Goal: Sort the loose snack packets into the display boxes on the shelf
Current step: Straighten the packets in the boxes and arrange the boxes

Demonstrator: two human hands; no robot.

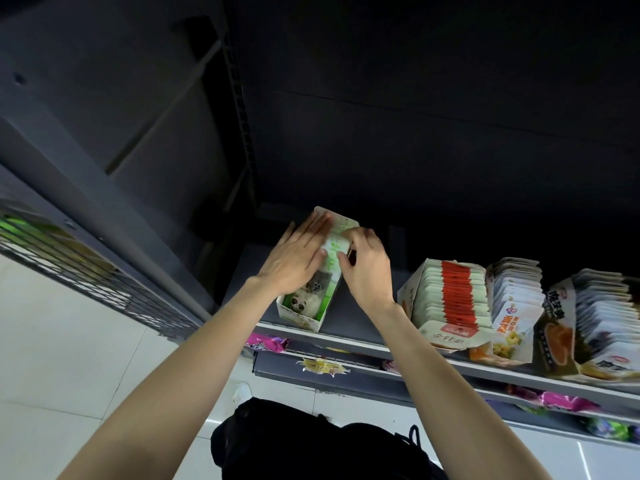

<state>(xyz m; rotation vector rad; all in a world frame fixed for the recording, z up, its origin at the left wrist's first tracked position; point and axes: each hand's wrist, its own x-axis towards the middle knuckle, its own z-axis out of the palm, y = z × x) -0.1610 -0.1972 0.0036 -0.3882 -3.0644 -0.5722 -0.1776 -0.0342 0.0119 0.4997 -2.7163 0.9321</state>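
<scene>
Both hands up at shelf [346,336] level, over narrow green-and-white box [304,315]. Left hand [294,258] flat, fingers [317,225] straight and together, pressing down on packets [337,242] stacked in box. Right hand [365,268] just beside it, fingers [360,233] curled, thumb and fingertips pinching edge of top packet. Under left fingers, more packets with cartoon animal print [304,301] at near end of box. Box sits near shelf's front lip, slightly angled. Right of right-hand fingers, well apart: open box of red-and-white packets [446,296], then box of white-and-yellow packets [516,306], then box of dark-labelled packets [595,327], all upright in rows. Below fingers, lower shelves with pink wrappers [266,342] and yellow star tag [320,365]. Wire mesh rack [69,268] far left of left fingers. Pale tiled floor [69,358] below.
</scene>
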